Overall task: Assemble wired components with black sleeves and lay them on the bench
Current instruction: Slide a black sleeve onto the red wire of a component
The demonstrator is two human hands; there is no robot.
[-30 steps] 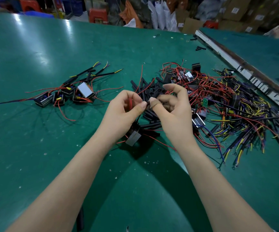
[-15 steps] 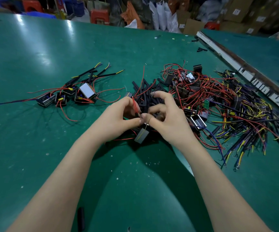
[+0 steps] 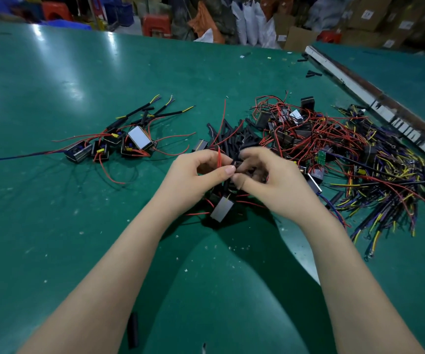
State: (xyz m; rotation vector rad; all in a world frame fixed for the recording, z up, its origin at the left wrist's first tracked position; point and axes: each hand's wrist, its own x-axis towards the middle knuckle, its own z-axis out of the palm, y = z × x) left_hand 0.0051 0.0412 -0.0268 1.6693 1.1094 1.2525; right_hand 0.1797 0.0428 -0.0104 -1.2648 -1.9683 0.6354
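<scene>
Four finished components (image 3: 111,146) lie in a cluster on the far left. The left hand (image 3: 196,180) pinches a red wire (image 3: 219,159); the right hand (image 3: 267,182) pinches a black sleeve (image 3: 235,166) against it, and one component (image 3: 222,208) dangles below them. Since a second ago both hands have dropped nearer the green counter (image 3: 53,226), over the sleeve pile (image 3: 234,134). One stray sleeve (image 3: 133,330) lies near. A wire tangle (image 3: 359,169) lies to the right, with cartons (image 3: 374,14) at the far edge of the room.
</scene>
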